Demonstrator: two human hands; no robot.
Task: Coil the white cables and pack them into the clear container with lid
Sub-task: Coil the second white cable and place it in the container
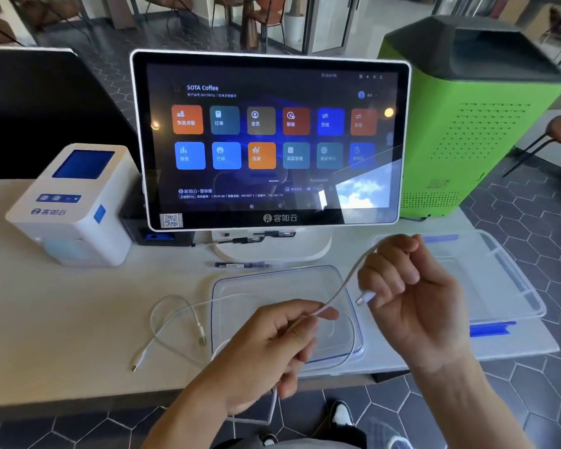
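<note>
A white cable [344, 284] runs taut between both hands above the table. My left hand [266, 348] pinches it lower down, and the rest of the cable hangs past the table edge. My right hand [408, 286] grips the upper stretch, with the cable's plug end poking out by its fingers. A second white cable [172, 322] lies loose on the table to the left. The clear lid [279, 280] lies flat under my hands. The clear container [486, 277] with blue clips stands at the right, partly behind my right hand.
A touchscreen terminal [269, 140] on a white stand faces me. A white receipt printer [75, 205] stands at the left. A green bin [473, 118] rises at the back right. A pen [240, 265] lies by the stand. The table's front edge is close to me.
</note>
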